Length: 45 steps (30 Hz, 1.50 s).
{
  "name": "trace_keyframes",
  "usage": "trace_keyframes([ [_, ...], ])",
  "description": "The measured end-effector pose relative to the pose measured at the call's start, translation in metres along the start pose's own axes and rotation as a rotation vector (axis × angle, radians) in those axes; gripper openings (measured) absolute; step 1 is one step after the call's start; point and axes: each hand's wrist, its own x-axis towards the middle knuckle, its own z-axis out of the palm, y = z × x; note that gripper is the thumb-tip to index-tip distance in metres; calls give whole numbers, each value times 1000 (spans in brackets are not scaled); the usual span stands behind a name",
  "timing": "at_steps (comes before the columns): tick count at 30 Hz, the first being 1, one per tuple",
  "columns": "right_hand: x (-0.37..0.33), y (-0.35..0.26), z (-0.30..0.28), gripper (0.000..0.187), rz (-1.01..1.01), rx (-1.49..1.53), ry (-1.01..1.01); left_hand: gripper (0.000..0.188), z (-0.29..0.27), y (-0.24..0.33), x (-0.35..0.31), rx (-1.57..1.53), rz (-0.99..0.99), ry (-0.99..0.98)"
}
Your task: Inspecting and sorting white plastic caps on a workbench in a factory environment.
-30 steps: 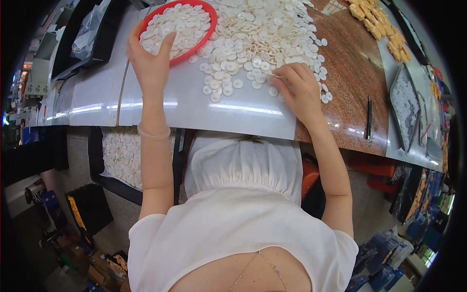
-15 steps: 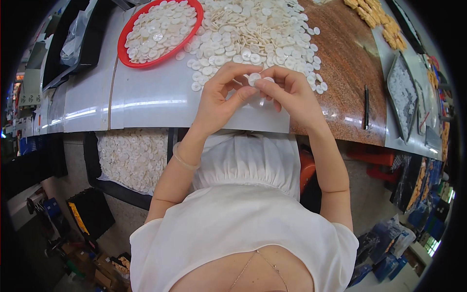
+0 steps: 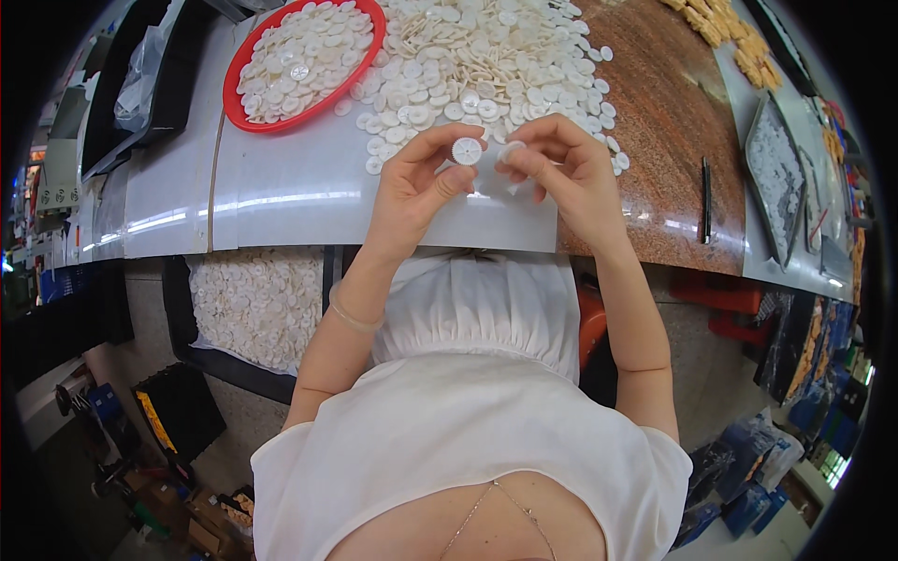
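Between the thumb and fingers of my left hand [image 3: 421,178] is a small white plastic gear [image 3: 467,151], its round toothed face turned toward me. My right hand [image 3: 563,173] pinches another white disc [image 3: 510,151], partly covered by the fingertips, that looks like the same kind of gear. A narrow gap separates the two hands above the table's near part. Just beyond them spreads a large loose pile of white gears [image 3: 468,56]. At the far left of the pile, a red round tray [image 3: 230,89] holds many more of them.
A black pen [image 3: 706,201] lies on the brown board [image 3: 655,112] at right, near a grey tray of white pieces [image 3: 772,187]. Orange-yellow parts [image 3: 730,37] lie at the far right. Below the table's edge at left stands a black crate [image 3: 178,309] full of white pieces.
My hands have drawn apart slightly, the left one moving left with a gear now plainly visible in it. Before, both hands met around the white pieces.
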Motion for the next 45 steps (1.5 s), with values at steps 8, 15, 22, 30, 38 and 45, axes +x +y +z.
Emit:
trace_keyframes([
  [8,2,8,4,18,-784,-517,183,39,16,5,-6,-449,-315,-133],
  [15,-2,14,9,5,-333,-68,72,34,14,8,-6,-450,-400,-178],
  [22,2,16,-3,14,-334,-527,222,42,10,1,-9,-769,-424,-202],
  [30,-4,37,-5,18,-471,-908,240,44,9,5,-11,-739,-401,-178],
  [38,-7,32,-2,17,-461,-885,245,44,6,2,-12,-772,-391,-169],
  [45,-11,37,-5,18,-515,-895,274,36,11,8,-10,-748,-387,-110],
])
